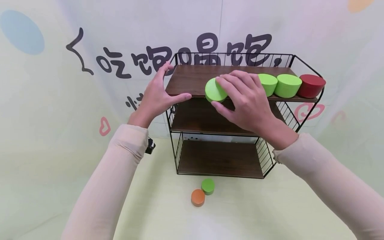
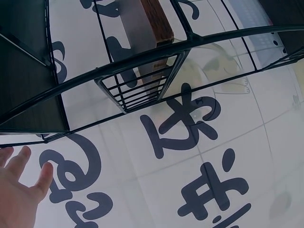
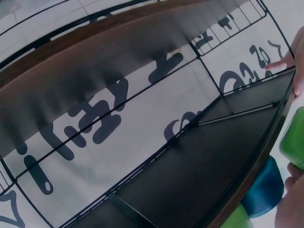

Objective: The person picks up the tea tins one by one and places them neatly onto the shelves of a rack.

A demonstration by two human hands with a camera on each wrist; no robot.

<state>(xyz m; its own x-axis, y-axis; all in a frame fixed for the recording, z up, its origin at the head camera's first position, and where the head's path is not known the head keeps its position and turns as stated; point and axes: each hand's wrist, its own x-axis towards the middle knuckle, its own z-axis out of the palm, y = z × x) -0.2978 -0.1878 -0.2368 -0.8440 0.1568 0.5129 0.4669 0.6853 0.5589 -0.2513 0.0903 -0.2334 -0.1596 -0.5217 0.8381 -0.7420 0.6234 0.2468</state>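
Observation:
My right hand point(image 1: 247, 98) grips a light green round container point(image 1: 215, 89), tilted, at the front of the top wooden shelf point(image 1: 195, 78). The same green container point(image 3: 294, 137) appears at the edge of the right wrist view. Beside it a blue container point(image 3: 265, 187) protrudes past the shelf edge; my right hand hides it in the head view. Farther right stand two light green containers, the nearer partly covered point(image 1: 268, 84) and the other in full view point(image 1: 287, 85), then a dark red one point(image 1: 311, 85). With fingers spread, my left hand point(image 1: 159, 90) is at the shelf's left end, thumb along the front edge.
The black wire rack has a middle shelf point(image 1: 195, 116) and a bottom shelf point(image 1: 219, 158). On the pale surface before it lie a green container point(image 1: 208, 186) and an orange container point(image 1: 198, 197). A printed cloth backdrop point(image 1: 120, 30) hangs behind.

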